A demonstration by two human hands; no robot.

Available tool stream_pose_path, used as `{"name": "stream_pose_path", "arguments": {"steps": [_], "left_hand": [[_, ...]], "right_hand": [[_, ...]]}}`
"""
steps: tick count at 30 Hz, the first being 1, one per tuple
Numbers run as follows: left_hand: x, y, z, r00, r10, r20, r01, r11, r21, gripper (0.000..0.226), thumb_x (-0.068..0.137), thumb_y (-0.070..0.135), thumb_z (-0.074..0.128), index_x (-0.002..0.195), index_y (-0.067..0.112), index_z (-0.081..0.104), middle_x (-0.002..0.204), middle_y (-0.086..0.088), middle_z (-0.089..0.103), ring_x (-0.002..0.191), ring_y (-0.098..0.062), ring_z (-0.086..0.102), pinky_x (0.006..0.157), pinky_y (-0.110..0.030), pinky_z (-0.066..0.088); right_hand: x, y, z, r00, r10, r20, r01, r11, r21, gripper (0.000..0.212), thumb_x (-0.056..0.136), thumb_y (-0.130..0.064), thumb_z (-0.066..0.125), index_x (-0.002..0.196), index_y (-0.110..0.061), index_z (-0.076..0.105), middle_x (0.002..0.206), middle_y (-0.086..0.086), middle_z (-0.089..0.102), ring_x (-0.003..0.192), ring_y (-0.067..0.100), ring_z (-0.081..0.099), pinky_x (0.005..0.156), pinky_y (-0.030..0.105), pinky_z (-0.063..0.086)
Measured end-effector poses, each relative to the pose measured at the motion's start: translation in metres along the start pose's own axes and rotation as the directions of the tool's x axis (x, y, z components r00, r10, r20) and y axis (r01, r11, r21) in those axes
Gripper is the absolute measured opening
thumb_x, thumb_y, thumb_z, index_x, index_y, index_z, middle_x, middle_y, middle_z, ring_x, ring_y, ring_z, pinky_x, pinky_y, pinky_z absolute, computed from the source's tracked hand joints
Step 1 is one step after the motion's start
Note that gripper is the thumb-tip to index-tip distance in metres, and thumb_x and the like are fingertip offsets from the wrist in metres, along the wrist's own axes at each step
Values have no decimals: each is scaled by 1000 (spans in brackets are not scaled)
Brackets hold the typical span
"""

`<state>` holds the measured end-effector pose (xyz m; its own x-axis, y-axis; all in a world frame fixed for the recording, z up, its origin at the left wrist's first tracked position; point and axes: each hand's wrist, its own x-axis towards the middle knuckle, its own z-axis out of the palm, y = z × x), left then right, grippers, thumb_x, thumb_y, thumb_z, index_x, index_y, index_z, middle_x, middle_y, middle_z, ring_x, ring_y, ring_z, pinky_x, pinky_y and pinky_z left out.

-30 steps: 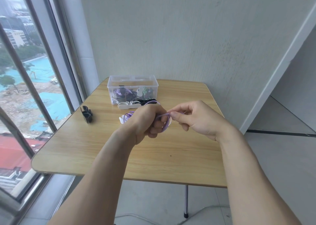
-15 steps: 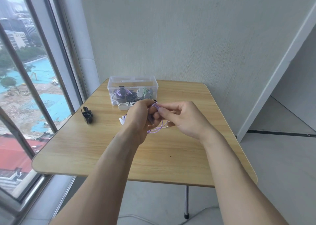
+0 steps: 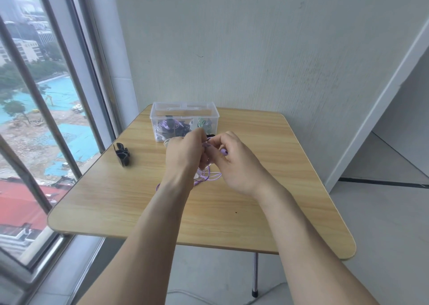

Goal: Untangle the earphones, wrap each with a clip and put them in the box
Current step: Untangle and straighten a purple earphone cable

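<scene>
We hold the purple earphones [image 3: 207,176] above the middle of the table [image 3: 111,200], our left hand [image 3: 183,152] and right hand [image 3: 234,161] close together, fingers of both curled and pinching the cord, whose loops hang down between the wrists. Just behind our hands stands the clear box [image 3: 184,109] with wrapped earphones inside. A black clip [image 3: 122,154] lies on the table, well to the left

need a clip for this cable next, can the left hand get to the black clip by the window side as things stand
Probably yes, once freed: the black clip lies alone on the table left of the left hand, nothing between them, but that hand now holds the purple earphone cable.
</scene>
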<state>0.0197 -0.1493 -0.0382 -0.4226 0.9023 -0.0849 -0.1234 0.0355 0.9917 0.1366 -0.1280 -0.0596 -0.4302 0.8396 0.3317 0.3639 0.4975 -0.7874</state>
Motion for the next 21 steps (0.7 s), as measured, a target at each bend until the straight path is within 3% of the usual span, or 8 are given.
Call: {"name": "stream_pose_path", "arguments": {"steps": [3,6,10,16,21], "left_hand": [[2,-1,-5,1000,17,-26,-16,999,47,43,76,10,50,33,14,44,38,-5,41,38,-21,36,52,-30,32],[2,-2,-7,998,34,-43,-30,995,95,50,76,11,47,26,16,41,37,-5,42,39,-22,38,55,-31,35],[0,-4,-10,998,39,-53,-35,996,76,28,73,7,46,46,8,44,40,-8,43,39,-22,37,52,-31,35],[5,-6,-14,997,2,-74,3,998,70,17,71,6,46,55,7,40,40,-6,40,42,-21,33,49,-27,31],[15,-12,-16,999,8,-37,-3,991,132,12,74,7,47,62,4,48,48,-8,49,46,-25,40,44,-23,33]], "right_hand": [[1,1,7,1000,-11,-1,11,997,-76,14,105,-24,50,106,-16,61,107,-5,50,91,8,59,81,7,41],[2,3,12,1000,-18,8,19,995,-100,16,106,-23,47,109,-15,60,109,-5,49,89,2,57,82,11,42],[3,10,17,999,-54,1,54,990,-134,13,105,-21,47,104,-19,60,107,-5,51,92,10,60,87,29,48],[4,10,26,996,-94,-9,92,987,-135,18,107,-21,43,101,-34,53,110,-1,49,97,14,60,92,38,50],[1,8,31,996,-79,39,86,973,-214,19,102,-5,41,107,-20,51,115,3,43,107,10,46,95,38,50]]}}
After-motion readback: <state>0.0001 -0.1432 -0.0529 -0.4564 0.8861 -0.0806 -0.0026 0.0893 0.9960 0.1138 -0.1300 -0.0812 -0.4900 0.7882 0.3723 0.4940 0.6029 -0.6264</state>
